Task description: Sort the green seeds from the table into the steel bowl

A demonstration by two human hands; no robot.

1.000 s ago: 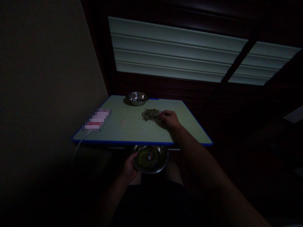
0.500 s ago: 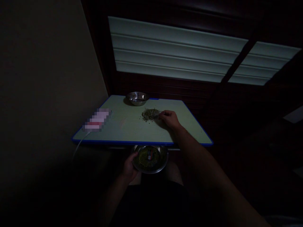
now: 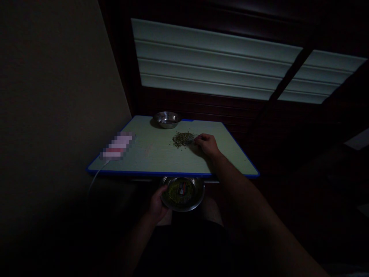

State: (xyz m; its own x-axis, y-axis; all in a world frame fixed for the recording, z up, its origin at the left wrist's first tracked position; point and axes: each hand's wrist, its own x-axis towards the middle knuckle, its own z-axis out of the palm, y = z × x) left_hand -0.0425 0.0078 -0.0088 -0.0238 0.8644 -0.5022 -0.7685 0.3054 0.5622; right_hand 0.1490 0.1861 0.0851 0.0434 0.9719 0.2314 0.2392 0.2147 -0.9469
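Observation:
A loose pile of small greenish-brown grains lies on the pale green tabletop. At its right side, my right hand has its fingers pinched together. Something thin and greyish shows at those fingertips, touching the pile, but it is too dim to name. Below the table's front edge, my left hand grips a shiny metal bowl by its left rim, thumb over the edge. Inside that bowl are yellow-green grains and a small dark patch with a red and white label.
Another metal bowl stands at the table's back edge. On the left lies a blurred pinkish, phone-like object with a white cable hanging over the edge. A wall borders the left side; slatted panels rise behind.
My right hand has shifted very slightly at the right edge of the pile. My left hand and the bowl it holds stay where they were.

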